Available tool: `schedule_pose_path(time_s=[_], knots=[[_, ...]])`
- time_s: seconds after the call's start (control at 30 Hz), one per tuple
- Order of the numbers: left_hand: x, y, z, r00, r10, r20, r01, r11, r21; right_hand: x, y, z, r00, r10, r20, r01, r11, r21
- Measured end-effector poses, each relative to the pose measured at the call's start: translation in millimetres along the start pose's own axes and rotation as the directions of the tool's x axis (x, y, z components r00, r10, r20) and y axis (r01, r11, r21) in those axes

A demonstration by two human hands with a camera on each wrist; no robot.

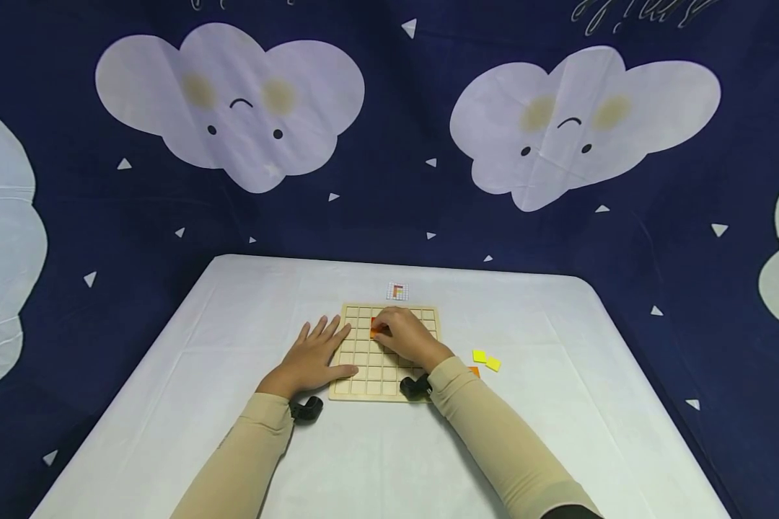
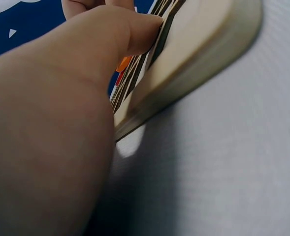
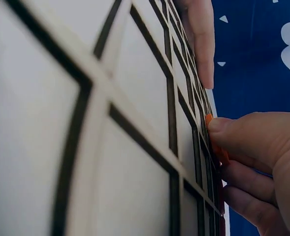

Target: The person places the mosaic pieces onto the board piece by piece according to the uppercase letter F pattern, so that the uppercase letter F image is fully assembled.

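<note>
A pale wooden board (image 1: 363,367) with a grid of square cells lies on the table. My left hand (image 1: 311,358) rests at its left edge, fingers spread; in the left wrist view the thumb (image 2: 140,34) touches the board's rim. With thumb and fingers, my right hand (image 1: 407,336) pinches an orange square tile (image 3: 217,146) at the board's surface, left of the middle. Just beyond that tile a bit of red tile (image 1: 373,321) shows, partly covered by the fingers. Most of the orange tile is hidden from the head view.
Behind the board lies a small card (image 1: 398,291) printed with a coloured grid pattern. To the right are a yellow tile (image 1: 479,356), another yellow tile (image 1: 493,365) and an orange tile (image 1: 474,371) partly behind the right sleeve. Dark blue cloth (image 1: 389,216) hangs beyond the white table (image 1: 558,432).
</note>
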State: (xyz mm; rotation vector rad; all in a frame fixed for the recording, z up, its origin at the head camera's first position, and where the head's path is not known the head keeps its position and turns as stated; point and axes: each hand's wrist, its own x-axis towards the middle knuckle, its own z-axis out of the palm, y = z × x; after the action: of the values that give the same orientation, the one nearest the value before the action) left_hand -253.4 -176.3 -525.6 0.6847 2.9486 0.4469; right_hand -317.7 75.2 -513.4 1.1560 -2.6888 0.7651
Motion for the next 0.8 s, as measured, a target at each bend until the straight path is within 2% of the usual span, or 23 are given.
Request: schedule_pose_path(time_s=[0.23, 0.47, 0.63, 0.8], knots=[[0.9, -0.4, 0.7, 1.000, 0.005, -0.011, -0.005, 1.000, -0.009, -1.1, -0.9, -1.2, 1.000, 0.011, 0.006, -0.011, 1.000, 0.008], [1.1, -0.3, 1.1, 1.000, 0.010, -0.018, -0.011, 1.000, -0.013, -7.1, -0.4, -3.7, 0.999, 0.020, -0.032, -0.019, 0.999, 0.049], [1.5, 0.8, 0.4, 1.000, 0.000, -0.005, 0.000, 1.000, -0.006, -20.6, 0.6, -14.1, 0.993, 0.071, -0.090, -0.057, 0.988, 0.144], [1.0, 1.4, 0.1, 1.000, -0.013, -0.003, 0.013, 1.000, 0.000, -41.1, 6.8, -29.7, 0.984, 0.090, -0.151, -0.065, 0.985, 0.162]])
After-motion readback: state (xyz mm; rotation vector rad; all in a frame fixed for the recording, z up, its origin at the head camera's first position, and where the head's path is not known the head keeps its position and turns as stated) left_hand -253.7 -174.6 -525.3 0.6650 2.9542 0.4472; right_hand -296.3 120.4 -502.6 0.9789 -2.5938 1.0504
